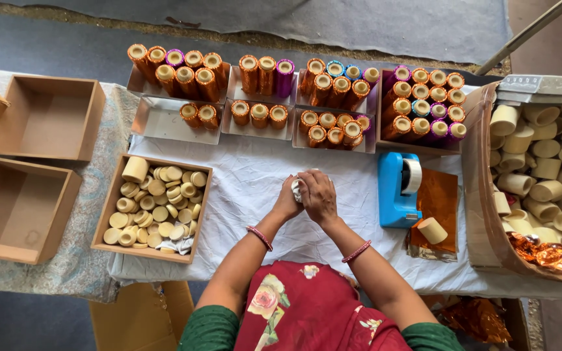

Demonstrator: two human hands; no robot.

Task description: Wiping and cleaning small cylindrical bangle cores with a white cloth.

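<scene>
together, left hand point(287, 200) and right hand point(319, 195) clasp a small white piece point(297, 190).

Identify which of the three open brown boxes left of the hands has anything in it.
The brown box nearest the hands, holding pale round caps. The two boxes farther left show only bare bottoms.
</scene>
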